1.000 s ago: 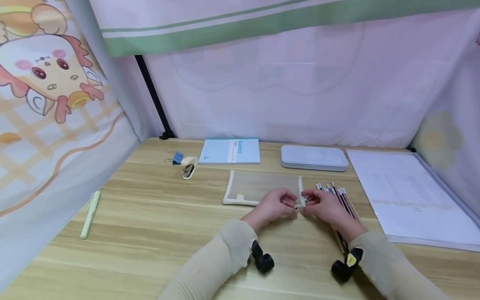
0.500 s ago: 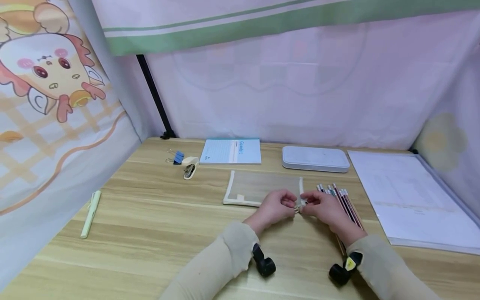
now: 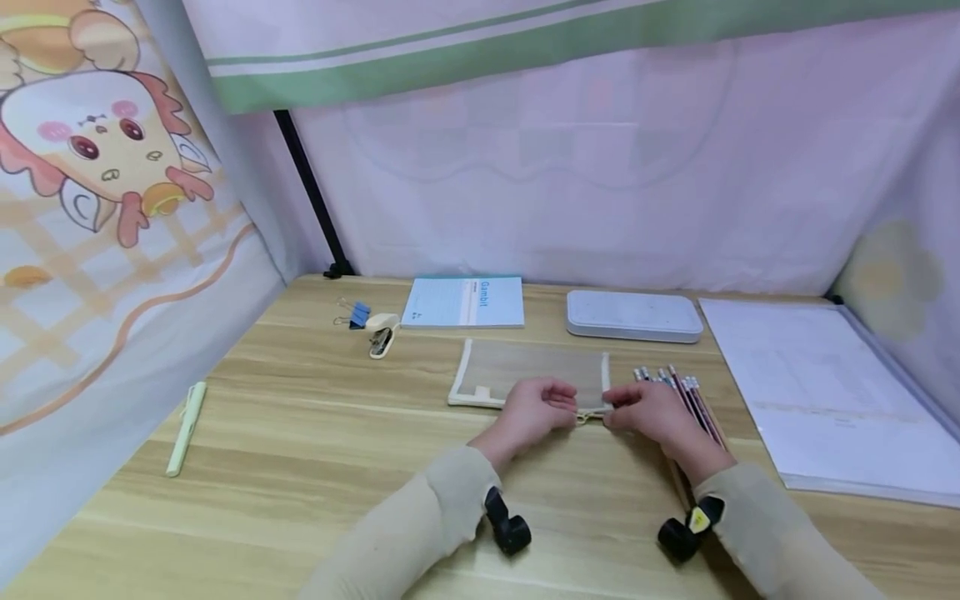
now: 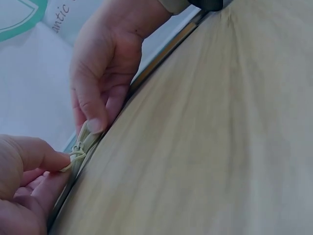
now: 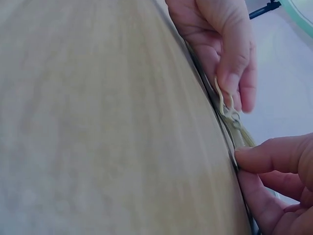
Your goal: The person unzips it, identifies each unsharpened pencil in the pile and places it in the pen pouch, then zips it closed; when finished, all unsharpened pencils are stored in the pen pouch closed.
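A flat mesh pouch (image 3: pixel 532 371) with a cream border lies in the middle of the wooden table (image 3: pixel 300 433). My left hand (image 3: pixel 572 410) pinches the cord zipper pull (image 4: pixel 74 152) at the pouch's near edge, close to its right end. My right hand (image 3: pixel 611 414) pinches the pouch's right end (image 5: pixel 240 139) beside the zipper and holds it down. The two hands are almost touching. Several pencils (image 3: pixel 693 400) lie just right of the right hand, partly under its wrist.
At the back of the table lie a light blue notebook (image 3: pixel 462 302), a white flat case (image 3: pixel 633 316), a small stapler (image 3: pixel 381 329) and a blue binder clip (image 3: pixel 358 314). A pale green pen (image 3: pixel 185 427) lies at the left, a clear document folder (image 3: pixel 817 392) at the right. Curtains enclose the table.
My left hand has shifted a little to the left along the pouch's near edge, taking the zipper pull with it. The right hand keeps its hold at the pouch's end.
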Tool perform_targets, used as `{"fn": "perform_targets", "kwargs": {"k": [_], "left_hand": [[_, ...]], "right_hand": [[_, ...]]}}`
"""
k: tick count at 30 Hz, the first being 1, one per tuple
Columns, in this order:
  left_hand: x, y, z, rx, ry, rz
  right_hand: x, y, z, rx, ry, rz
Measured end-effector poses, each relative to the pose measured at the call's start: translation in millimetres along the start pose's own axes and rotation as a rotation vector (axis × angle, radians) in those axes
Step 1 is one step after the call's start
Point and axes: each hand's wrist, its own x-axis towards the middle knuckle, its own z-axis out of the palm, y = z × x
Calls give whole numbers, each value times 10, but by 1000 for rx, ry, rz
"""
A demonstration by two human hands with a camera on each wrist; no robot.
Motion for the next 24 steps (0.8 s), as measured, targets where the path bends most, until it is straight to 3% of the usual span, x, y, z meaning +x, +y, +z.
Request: {"fn": "perform_targets", "kwargs": {"k": [7,15,24], "left_hand": [[2,-9,-173,-7,-20,-28],[20,-21,-471,38,-67,-51],[-44,-55,-811,59,-89,-55]], "right_hand": [[7,-18,-11,7,-11,12],[16,-15,-32,-16,-14,40],[18,-13,-32,-1,-24,10]]}}
